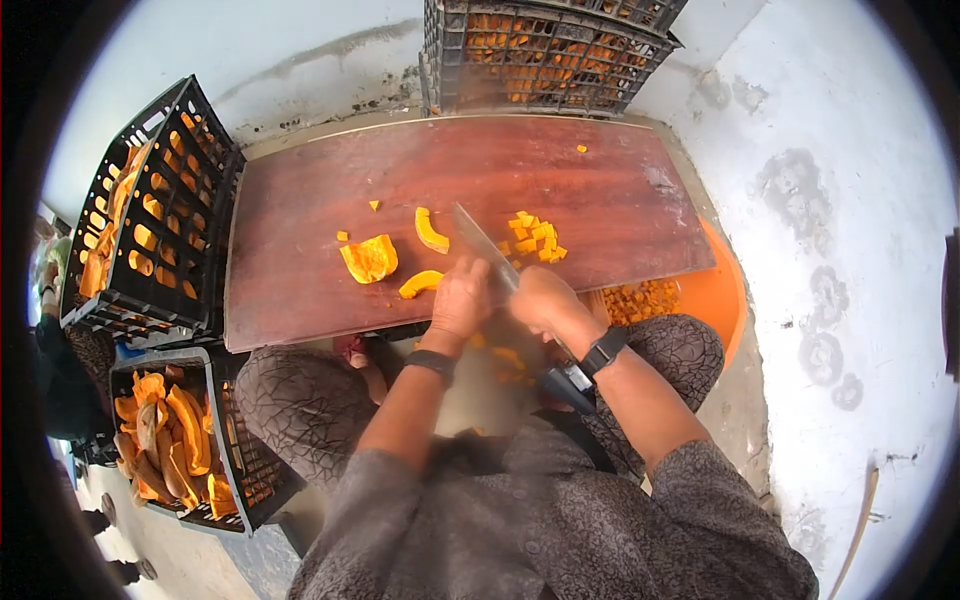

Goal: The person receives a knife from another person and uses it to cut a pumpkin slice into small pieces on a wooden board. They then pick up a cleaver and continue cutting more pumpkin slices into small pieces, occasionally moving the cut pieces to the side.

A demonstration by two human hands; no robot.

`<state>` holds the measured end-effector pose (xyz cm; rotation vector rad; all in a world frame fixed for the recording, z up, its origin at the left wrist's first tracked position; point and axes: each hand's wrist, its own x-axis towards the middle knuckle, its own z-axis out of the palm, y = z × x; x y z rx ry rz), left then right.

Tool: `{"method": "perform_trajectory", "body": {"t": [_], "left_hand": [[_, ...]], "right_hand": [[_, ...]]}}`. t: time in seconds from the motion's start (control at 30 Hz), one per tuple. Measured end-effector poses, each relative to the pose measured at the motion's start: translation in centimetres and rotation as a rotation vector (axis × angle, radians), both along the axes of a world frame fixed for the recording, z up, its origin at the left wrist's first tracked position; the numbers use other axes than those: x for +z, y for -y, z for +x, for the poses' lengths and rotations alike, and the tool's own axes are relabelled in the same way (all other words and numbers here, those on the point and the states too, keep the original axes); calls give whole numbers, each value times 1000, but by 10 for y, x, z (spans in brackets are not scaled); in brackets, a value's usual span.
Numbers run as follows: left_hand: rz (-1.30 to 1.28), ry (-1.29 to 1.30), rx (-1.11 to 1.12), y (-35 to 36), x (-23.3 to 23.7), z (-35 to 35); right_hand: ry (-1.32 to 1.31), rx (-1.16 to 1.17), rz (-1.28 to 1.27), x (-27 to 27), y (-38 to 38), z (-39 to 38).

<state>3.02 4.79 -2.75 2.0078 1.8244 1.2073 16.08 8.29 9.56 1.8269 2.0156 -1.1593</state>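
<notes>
Head camera view: the right hand (548,305) is gripping a knife (484,240), its fingers clamped around the near end, and the blade is slanting away and leftward over the tabletop (310,200). The left hand (462,300) is bending in just beside the blade near the front edge, its fingers curling down; whether they are closing on anything I cannot tell, as the hand itself is hiding that spot. Left of the hands, a squash chunk (369,260) is lying on the tabletop, with an upper curved slice (431,231) and a lower curved slice (421,283) lying between it and the knife. Right of the blade, a cluster of squash cubes (537,236) is sitting. An orange tub (736,300) is holding diced pieces (645,298) by the right front corner. A black crate (150,292) of squash pieces is standing at the tabletop's left end, above a lower crate (222,440) of longer strips.
</notes>
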Motion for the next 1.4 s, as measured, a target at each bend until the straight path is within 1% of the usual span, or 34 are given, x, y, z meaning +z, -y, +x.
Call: {"method": "perform_trajectory", "body": {"t": [0.03,0.1,0.23,0.33,0.4,0.43,0.5,0.53,0.6,0.63,0.7,0.73,0.77,0.83,0.87,0.9,0.93,0.97,1.0,1.03,1.07,1.1,1.17,1.2,1.27,1.4], "left_hand": [[2,-2,0,-1,-2,0],[-29,-30,19,-2,-6,0],[0,-18,3,-4,-7,0],[-2,-16,3,-3,-1,2],[-99,43,85,-5,3,5],[-97,41,81,-9,0,5],[222,86,34,-17,-2,-1],[220,83,32,-18,0,-3],[183,225,31,-16,7,-10],[179,219,33,-16,10,-15],[360,113,128,-17,16,-25],[271,174,170,-14,17,-28],[268,166,172,-10,19,-33],[54,171,187,-3,25,-43],[10,141,180,-1,23,-49],[7,136,180,2,25,-52],[-1,60,152,6,26,-54],[-9,-17,124,10,28,-55],[-12,-23,122,13,28,-56],[-51,-93,117,15,29,-57],[-90,-163,111,18,29,-58],[-95,-168,112,21,28,-57],[-141,-319,102,25,28,-56],[-144,-323,102,26,26,-58],[-234,-407,85,28,22,-60],[-290,-406,94,23,22,-54]], "right_hand": [[-2,0,2,-3,0,4],[-181,-159,-17,-9,-2,13],[-178,-192,30,-17,-8,21],[-191,-142,78,-17,-11,33],[-301,-208,66,-11,-10,38],[-303,-211,68,-8,-8,39],[-328,-242,34,-2,-4,41],[-331,-243,33,-4,-2,41],[-427,-246,-41,-8,6,42],[-432,-245,-47,-10,9,41],[-448,-238,-103,-18,13,39],[-455,-236,-108,-22,13,40],[-445,-227,-108,-28,12,42],[-442,-217,-113,-35,11,48],[-457,-266,-107,-37,9,51],[-470,-315,-101,-36,7,54],[-417,-310,-87,-35,2,56],[-422,-312,-91,-33,-1,59],[-395,-300,-73,-30,-3,61],[-368,-286,-56,-29,-4,62],[-367,-298,-42,-30,-4,63],[-371,-298,-47,-29,-2,63],[-363,-270,2,-27,1,62],[-366,-270,-1,-27,2,61],[-306,-227,39,-26,4,60],[-294,-226,63,-29,5,60]]}}
